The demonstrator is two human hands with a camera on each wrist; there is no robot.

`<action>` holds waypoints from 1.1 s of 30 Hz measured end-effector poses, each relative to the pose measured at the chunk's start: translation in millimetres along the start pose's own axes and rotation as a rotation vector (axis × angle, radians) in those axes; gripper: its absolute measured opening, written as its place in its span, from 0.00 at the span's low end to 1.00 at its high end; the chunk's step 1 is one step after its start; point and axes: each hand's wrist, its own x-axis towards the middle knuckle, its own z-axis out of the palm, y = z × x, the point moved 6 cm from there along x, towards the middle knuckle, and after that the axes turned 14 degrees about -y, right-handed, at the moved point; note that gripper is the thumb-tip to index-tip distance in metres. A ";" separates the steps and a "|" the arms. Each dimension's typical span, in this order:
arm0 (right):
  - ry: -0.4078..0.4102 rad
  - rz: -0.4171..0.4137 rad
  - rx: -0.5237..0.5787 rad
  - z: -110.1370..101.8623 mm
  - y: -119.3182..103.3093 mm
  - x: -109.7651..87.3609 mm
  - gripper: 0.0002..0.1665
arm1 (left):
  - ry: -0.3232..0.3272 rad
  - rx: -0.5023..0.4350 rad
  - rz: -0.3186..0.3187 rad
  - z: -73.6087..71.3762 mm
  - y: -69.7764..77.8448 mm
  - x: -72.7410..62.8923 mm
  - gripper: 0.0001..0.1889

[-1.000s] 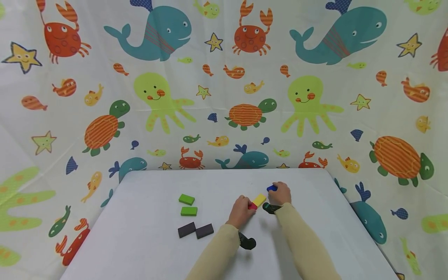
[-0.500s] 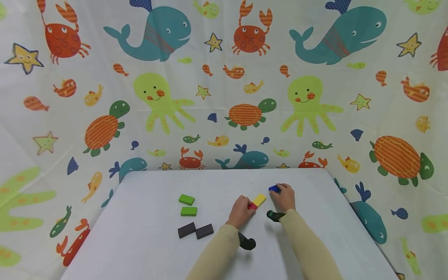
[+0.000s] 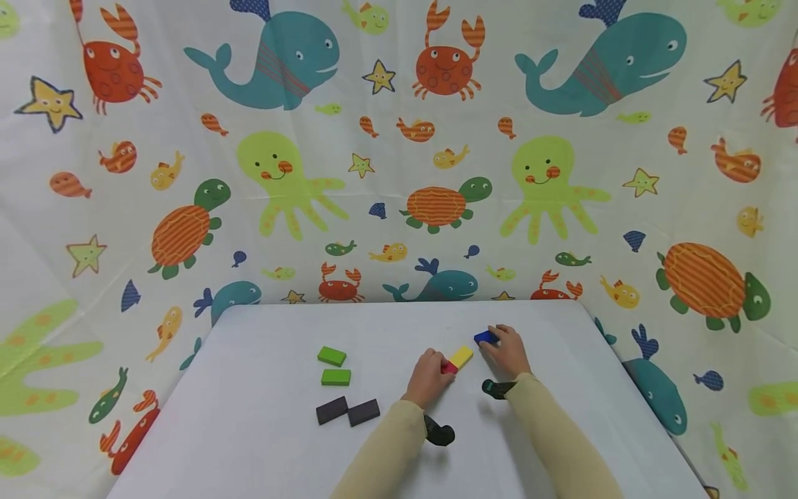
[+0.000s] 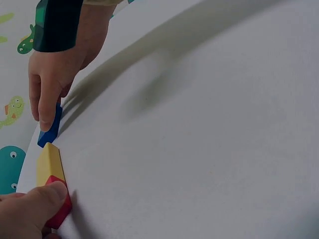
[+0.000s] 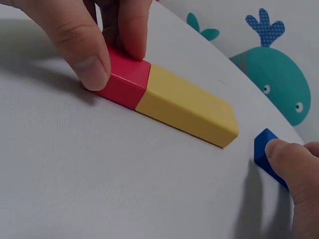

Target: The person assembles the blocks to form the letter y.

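Note:
My left hand (image 3: pixel 429 378) pinches a red block (image 5: pixel 127 79) between thumb and fingers, at the near end of a yellow block (image 5: pixel 189 104). Red and yellow touch end to end on the white table. Beyond the yellow block's far end, my right hand (image 3: pixel 508 352) grips a blue block (image 3: pixel 485 337). A small gap parts blue from yellow in the right wrist view. In the left wrist view the right fingers partly cover the blue block (image 4: pixel 50 133), and the left thumb lies over part of the red one.
Left of the hands, two green blocks (image 3: pixel 336 377) lie apart from each other. Nearer me are two black blocks (image 3: pixel 364 412) whose corners almost meet. The white table (image 3: pixel 249 430) ends at a printed curtain (image 3: pixel 386 263) behind and at the sides.
The right hand first shifted slightly right with the blue block, then the block came back a little left, and its wrist swung right. The left hand and red block stayed still.

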 end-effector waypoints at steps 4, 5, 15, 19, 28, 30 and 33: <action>-0.039 0.023 0.021 3.1 1.9 -2.3 0.32 | -0.010 -0.007 -0.017 -0.3 0.3 -1.3 0.11; -0.038 0.029 0.029 3.9 2.6 -2.7 0.32 | -0.011 -0.009 -0.021 -0.3 0.4 -1.7 0.12; 0.077 0.091 0.082 8.3 -3.4 -6.5 0.35 | 0.009 0.003 0.004 0.0 -0.1 -1.3 0.11; 0.091 0.083 0.092 9.4 -5.0 -6.0 0.35 | 0.011 0.005 0.011 -1.4 1.4 -1.8 0.11; -0.017 0.032 0.073 10.2 3.3 0.5 0.33 | 0.008 0.024 0.000 1.7 1.6 -1.5 0.11; -0.039 0.009 0.076 9.6 3.7 0.5 0.33 | 0.016 0.022 0.003 1.5 1.9 -1.7 0.11; -0.062 -0.028 0.067 8.6 2.8 -0.3 0.33 | 0.020 0.016 0.007 1.2 2.7 -2.4 0.11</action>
